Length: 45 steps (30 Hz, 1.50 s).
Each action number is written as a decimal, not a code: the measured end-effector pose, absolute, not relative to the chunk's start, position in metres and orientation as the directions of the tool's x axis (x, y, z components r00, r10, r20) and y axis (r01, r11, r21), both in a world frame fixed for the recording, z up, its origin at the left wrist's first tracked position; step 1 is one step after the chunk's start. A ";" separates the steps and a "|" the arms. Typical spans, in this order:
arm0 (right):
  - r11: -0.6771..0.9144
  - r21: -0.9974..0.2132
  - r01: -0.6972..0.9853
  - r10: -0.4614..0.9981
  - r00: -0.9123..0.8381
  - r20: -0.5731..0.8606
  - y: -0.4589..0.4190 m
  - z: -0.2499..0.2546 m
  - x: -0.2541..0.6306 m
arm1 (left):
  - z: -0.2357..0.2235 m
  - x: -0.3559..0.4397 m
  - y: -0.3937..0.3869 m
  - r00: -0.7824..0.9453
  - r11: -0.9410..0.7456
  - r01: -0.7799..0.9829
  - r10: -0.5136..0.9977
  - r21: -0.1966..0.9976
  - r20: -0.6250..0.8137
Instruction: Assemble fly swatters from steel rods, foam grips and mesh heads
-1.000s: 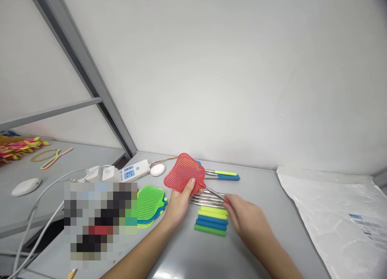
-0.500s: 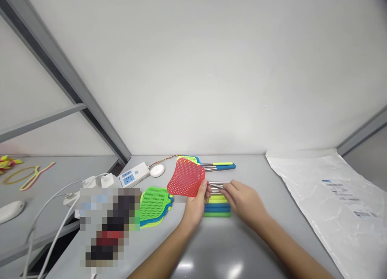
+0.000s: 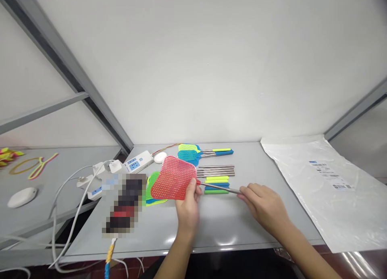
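Observation:
My left hand point(image 3: 190, 198) pinches a red perforated fly swatter head point(image 3: 173, 178) at its neck. A thin metal rod point(image 3: 219, 187) runs from that neck to my right hand point(image 3: 261, 202), whose fingers are closed around its far end. Whether the rod sits fully in the neck is hidden by my left fingers. Behind the rod lie several loose metal rods point(image 3: 216, 171) and a row of yellow, blue and green handle grips point(image 3: 217, 185). Partly covered by the red head is a pile of green, blue and yellow swatter heads point(image 3: 153, 187).
Whole swatters with yellow and blue handles point(image 3: 223, 150) lie at the back. To the left are a power strip point(image 3: 139, 162), a round white disc point(image 3: 160, 157), white cables point(image 3: 72, 226) and a blurred-out object point(image 3: 125, 206). A white plastic mailer bag point(image 3: 302, 158) covers the right side.
My right hand has moved right and away from my left, and a longer stretch of rod shows between them. The view has shifted, revealing the table's front edge.

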State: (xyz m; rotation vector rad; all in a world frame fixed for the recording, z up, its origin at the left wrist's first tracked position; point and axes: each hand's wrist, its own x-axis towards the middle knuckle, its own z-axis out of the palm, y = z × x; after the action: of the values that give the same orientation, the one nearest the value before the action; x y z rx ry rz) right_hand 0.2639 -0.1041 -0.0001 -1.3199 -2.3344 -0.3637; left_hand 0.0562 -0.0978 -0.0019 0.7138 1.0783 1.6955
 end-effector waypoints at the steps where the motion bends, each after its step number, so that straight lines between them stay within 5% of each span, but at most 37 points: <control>1: 0.522 0.018 0.853 0.741 -0.464 0.485 -0.106 0.000 0.268 | -0.002 0.053 -0.096 -0.368 -0.160 -0.413 0.930 0.896 -0.004; 12: 0.517 -0.050 0.854 0.770 -0.440 0.462 -0.108 -0.010 0.266 | -0.027 0.070 -0.096 -0.100 0.003 -0.307 0.994 0.952 -0.035; 24: 0.517 -0.186 0.835 0.807 -0.403 0.432 -0.094 -0.004 0.282 | 0.016 0.045 -0.066 -0.430 -0.271 -0.503 0.902 0.821 0.035; 32: 0.493 -0.205 0.846 0.811 -0.361 0.459 -0.093 0.005 0.268 | -0.013 0.079 -0.079 -0.039 0.041 -0.386 0.997 0.922 -0.060; 38: 0.482 -0.233 0.845 0.807 -0.324 0.494 -0.102 -0.011 0.284 | 0.013 0.042 -0.073 -0.324 -0.193 -0.441 0.945 0.876 0.045; 45: 0.457 -0.270 0.847 0.830 -0.298 0.471 -0.100 -0.014 0.292 | 0.020 0.049 -0.067 -0.323 -0.239 -0.457 0.942 0.856 0.091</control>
State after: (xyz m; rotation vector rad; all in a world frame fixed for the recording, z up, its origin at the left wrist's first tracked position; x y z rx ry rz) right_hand 0.2919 -0.1002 -0.0141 -1.3942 -2.1565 -0.0402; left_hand 0.0487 -0.0673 0.0195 0.7773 0.9226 1.7504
